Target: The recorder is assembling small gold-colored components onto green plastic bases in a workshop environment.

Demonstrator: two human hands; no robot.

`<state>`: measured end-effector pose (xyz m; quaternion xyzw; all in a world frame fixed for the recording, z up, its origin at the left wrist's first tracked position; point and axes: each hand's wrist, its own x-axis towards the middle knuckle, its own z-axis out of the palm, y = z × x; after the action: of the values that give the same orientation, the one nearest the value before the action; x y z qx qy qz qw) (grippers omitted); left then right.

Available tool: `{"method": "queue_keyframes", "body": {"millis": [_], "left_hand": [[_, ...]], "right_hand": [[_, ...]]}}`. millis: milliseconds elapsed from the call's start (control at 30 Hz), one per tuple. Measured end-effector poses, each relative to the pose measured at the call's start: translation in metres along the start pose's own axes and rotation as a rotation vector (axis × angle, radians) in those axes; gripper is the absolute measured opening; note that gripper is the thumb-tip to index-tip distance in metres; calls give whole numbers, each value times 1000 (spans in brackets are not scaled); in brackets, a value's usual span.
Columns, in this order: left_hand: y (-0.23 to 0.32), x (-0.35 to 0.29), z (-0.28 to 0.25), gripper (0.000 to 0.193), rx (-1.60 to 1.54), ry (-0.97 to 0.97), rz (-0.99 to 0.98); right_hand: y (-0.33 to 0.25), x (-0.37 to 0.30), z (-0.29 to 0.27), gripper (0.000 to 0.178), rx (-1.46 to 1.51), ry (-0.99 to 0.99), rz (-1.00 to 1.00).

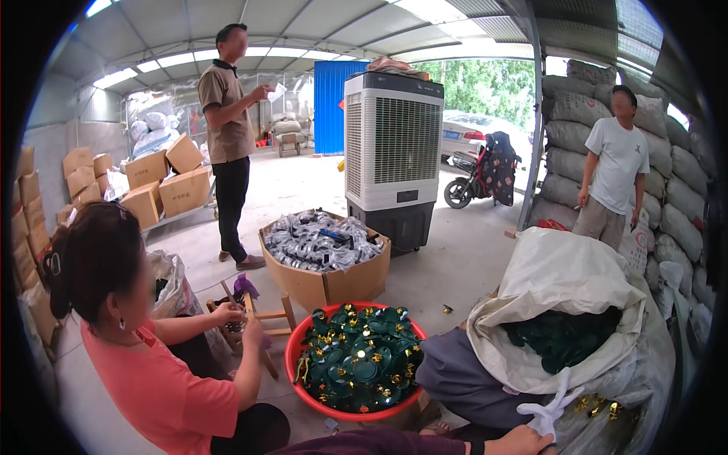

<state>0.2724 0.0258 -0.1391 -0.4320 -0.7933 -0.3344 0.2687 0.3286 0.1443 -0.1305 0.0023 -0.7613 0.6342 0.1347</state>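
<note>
My left hand (523, 440) reaches across the bottom edge from a dark purple sleeve, a black band at the wrist. Its fingers pinch the cuff of a white glove (547, 418). My right hand (557, 413) seems to be inside that glove, its fingers spread; most of that arm is out of the picture. Just beyond the hands lies an open white woven sack (493, 334), filled with dark green discs (565, 337). Left of it stands a red basin (290, 356) heaped with green discs carrying gold foil pieces (365, 370).
A seated co-worker (163, 379) in coral handles small parts beside a wooden stool (269, 315). Behind the basin stand a carton (345, 287) of plastic-wrapped parts and an air cooler (394, 152). Two people (231, 129) (618, 159) stand farther back. Stacked sacks (569, 152) line the right.
</note>
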Motion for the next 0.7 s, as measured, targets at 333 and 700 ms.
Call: {"method": "queue_keyframes", "body": {"millis": [333,700], "left_hand": [[11,3,1,17,-139,-16,-152],[22,32,-16,18,-170,110,227]], "right_hand": [[-140,48,97,24,261,-23,-105],[6,92,39,36,-79,70,-554]]}}
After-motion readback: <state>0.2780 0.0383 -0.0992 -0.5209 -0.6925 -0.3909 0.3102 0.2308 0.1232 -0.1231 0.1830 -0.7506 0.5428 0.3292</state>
